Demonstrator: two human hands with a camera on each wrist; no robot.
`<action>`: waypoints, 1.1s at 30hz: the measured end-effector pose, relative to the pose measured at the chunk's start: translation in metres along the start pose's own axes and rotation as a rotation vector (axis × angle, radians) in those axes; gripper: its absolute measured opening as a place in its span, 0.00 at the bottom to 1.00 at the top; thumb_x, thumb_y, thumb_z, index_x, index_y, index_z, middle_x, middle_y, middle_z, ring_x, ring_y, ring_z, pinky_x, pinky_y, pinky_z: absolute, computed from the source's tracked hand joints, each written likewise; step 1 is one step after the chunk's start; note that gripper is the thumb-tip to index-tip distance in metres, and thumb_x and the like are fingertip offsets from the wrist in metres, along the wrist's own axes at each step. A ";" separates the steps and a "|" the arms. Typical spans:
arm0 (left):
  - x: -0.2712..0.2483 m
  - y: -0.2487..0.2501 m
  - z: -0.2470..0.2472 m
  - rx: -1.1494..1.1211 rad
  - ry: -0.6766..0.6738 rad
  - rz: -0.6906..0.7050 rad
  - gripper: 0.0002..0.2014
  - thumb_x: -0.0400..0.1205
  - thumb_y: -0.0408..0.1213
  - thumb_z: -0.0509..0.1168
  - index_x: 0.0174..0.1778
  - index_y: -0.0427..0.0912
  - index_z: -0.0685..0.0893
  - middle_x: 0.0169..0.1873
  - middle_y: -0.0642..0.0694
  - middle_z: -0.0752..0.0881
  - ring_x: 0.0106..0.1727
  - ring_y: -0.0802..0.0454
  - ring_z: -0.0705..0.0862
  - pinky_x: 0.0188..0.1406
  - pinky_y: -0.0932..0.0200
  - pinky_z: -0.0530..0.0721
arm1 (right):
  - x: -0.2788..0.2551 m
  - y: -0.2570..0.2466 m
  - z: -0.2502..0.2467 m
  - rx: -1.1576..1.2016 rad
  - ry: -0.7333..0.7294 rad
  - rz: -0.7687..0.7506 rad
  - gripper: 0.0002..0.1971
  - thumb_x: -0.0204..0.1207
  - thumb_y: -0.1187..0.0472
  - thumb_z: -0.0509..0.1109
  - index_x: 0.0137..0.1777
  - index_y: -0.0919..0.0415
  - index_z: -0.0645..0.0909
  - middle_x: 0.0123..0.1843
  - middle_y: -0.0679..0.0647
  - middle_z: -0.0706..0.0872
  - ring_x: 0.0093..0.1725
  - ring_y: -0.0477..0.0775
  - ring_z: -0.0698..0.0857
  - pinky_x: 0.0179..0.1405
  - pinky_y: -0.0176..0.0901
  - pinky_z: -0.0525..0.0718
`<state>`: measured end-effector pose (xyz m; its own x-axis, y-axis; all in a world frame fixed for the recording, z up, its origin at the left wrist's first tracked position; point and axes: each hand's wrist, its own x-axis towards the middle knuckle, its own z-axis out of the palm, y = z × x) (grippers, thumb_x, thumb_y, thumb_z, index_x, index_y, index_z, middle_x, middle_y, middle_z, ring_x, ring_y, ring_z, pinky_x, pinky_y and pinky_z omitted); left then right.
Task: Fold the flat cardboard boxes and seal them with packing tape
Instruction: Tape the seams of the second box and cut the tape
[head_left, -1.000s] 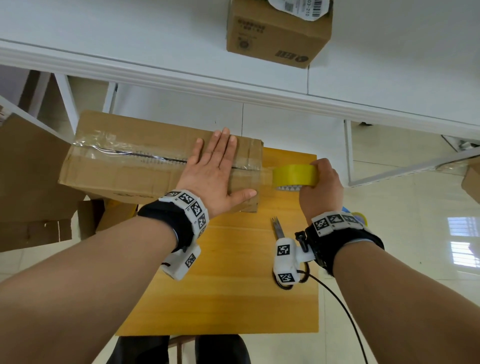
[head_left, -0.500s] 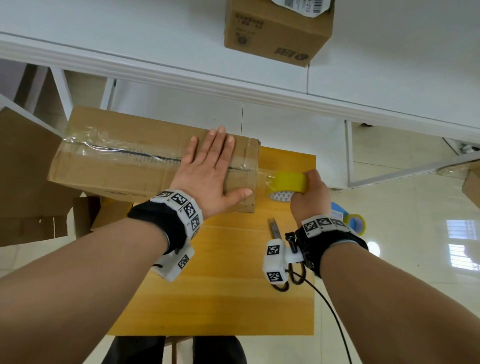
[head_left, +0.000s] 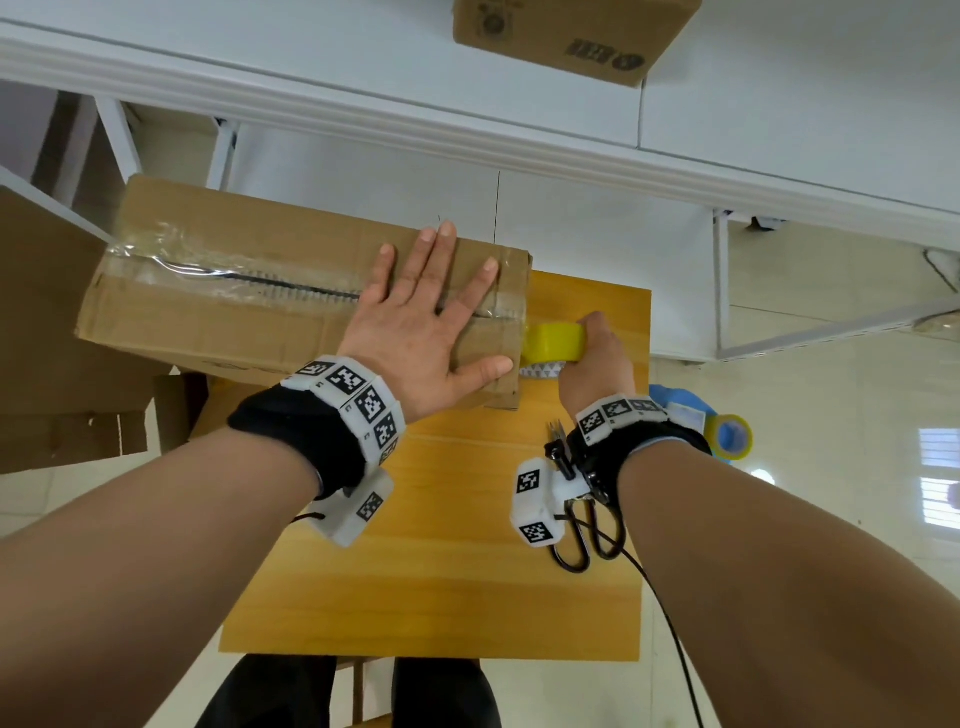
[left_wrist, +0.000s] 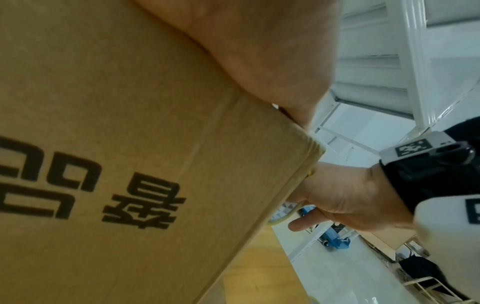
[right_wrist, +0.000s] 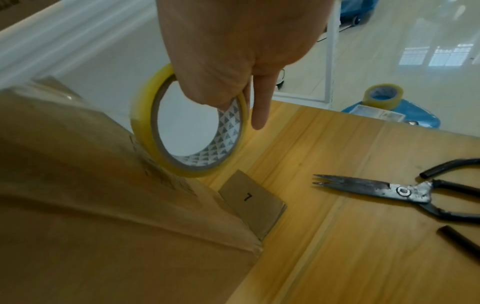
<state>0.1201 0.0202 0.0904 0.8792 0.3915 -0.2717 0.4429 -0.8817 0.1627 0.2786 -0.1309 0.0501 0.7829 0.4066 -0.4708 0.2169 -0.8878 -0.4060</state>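
A folded cardboard box lies on a small wooden table, its top seam covered with clear tape. My left hand lies flat, fingers spread, pressing on the box's right end over the seam. My right hand grips a yellow tape roll held against the box's right end face. In the right wrist view the tape roll touches the box, my thumb through its core. The left wrist view shows the printed side of the box under my palm.
Black-handled scissors lie on the table right of the box. A second tape roll sits on a blue thing on the floor to the right. Another cardboard box stands on the white table ahead. Flat cardboard lies at left.
My right hand has brought the tape roll down and in, from off the box's right edge to against its end face. The left hand stays pressed on the box.
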 end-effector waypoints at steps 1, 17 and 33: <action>0.000 0.001 -0.002 0.001 -0.012 -0.007 0.45 0.73 0.78 0.28 0.81 0.56 0.28 0.80 0.38 0.25 0.81 0.42 0.26 0.80 0.33 0.37 | 0.000 -0.001 0.000 -0.023 -0.009 -0.009 0.23 0.77 0.77 0.62 0.66 0.54 0.70 0.56 0.56 0.78 0.36 0.46 0.76 0.25 0.36 0.68; 0.030 0.046 -0.007 -0.087 0.015 -0.220 0.50 0.73 0.68 0.45 0.82 0.45 0.29 0.79 0.34 0.27 0.80 0.37 0.25 0.76 0.28 0.35 | 0.004 -0.005 -0.021 -0.316 -0.207 -0.077 0.24 0.80 0.61 0.69 0.73 0.51 0.66 0.58 0.57 0.76 0.48 0.57 0.81 0.39 0.46 0.79; 0.014 0.065 0.001 0.074 0.005 0.077 0.49 0.75 0.68 0.44 0.82 0.44 0.29 0.80 0.39 0.25 0.80 0.41 0.24 0.75 0.28 0.34 | -0.001 -0.042 -0.064 0.575 -0.219 0.097 0.06 0.84 0.54 0.65 0.57 0.48 0.82 0.58 0.50 0.86 0.57 0.52 0.85 0.57 0.55 0.86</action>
<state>0.1612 -0.0314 0.0960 0.9110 0.3230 -0.2564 0.3600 -0.9262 0.1123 0.3060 -0.1073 0.1175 0.6327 0.4189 -0.6513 -0.2450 -0.6895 -0.6815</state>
